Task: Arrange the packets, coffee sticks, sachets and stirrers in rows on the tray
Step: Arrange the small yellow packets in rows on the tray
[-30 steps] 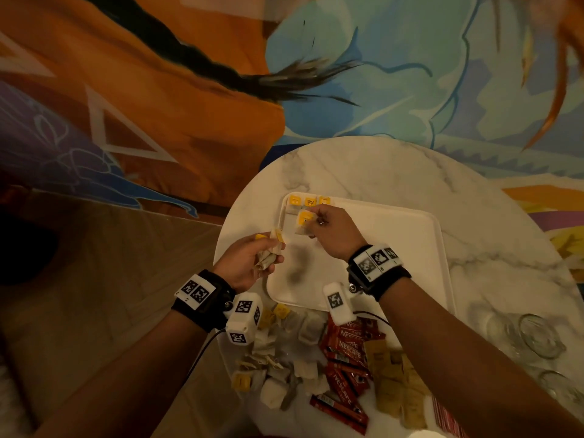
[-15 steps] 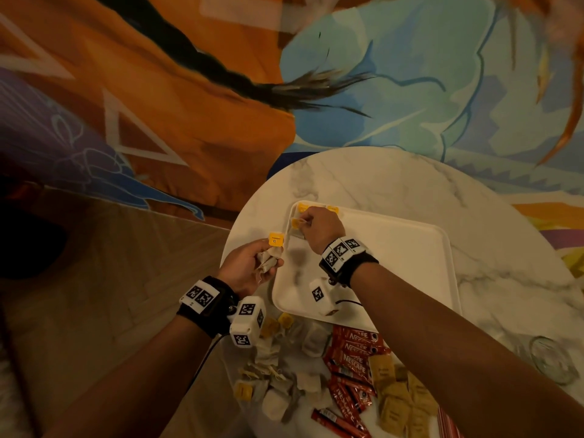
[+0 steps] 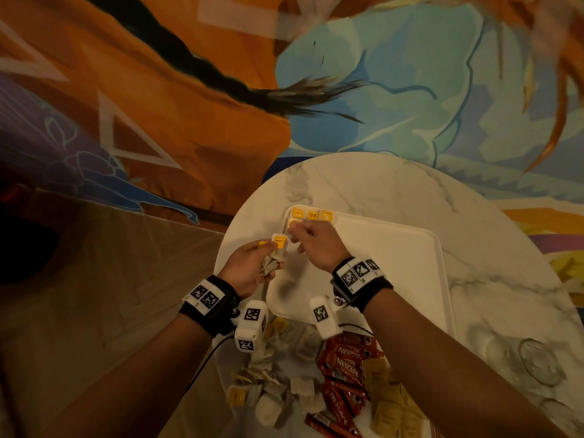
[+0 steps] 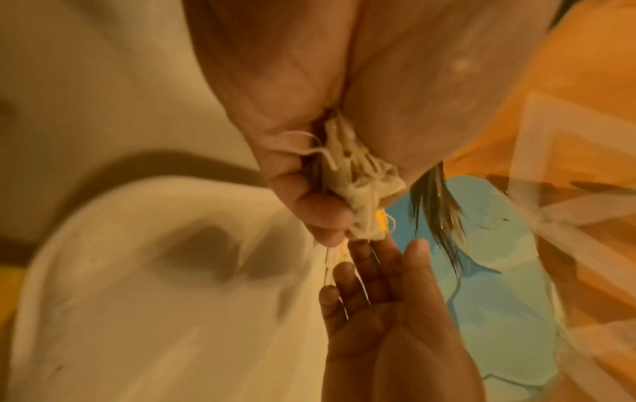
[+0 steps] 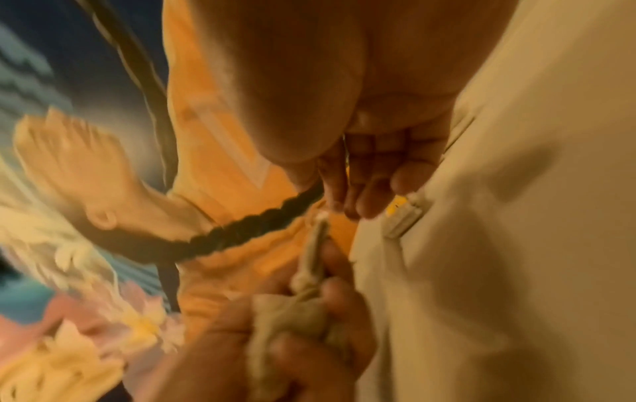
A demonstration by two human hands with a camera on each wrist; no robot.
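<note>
A white tray (image 3: pixel 379 273) lies on the round marble table (image 3: pixel 363 184). Tea bags with yellow tags (image 3: pixel 312 214) sit in a short row in its far left corner, with one more (image 3: pixel 294 222) just in front of them. My left hand (image 3: pixel 268 257) hovers at the tray's left rim and grips a bunch of tea bags (image 3: pixel 272 263) (image 4: pixel 358 185), one yellow tag (image 3: pixel 279 241) sticking up. My right hand (image 3: pixel 297 240) (image 5: pixel 361 201) hovers over that corner, fingers fairly straight and reaching to the bunch, holding nothing.
Along the table's near edge lie loose tea bags (image 3: pixel 278 396), red coffee sticks (image 3: pixel 346 365) and brown sachets (image 3: pixel 388 406). Clear glasses (image 3: pixel 537 365) stand at the right. The table's left edge drops to a wooden floor (image 3: pixel 110 295).
My right hand has let go of a tea bag in the tray's far left corner and drawn back left to the bunch in my left hand. The left hand has stayed put.
</note>
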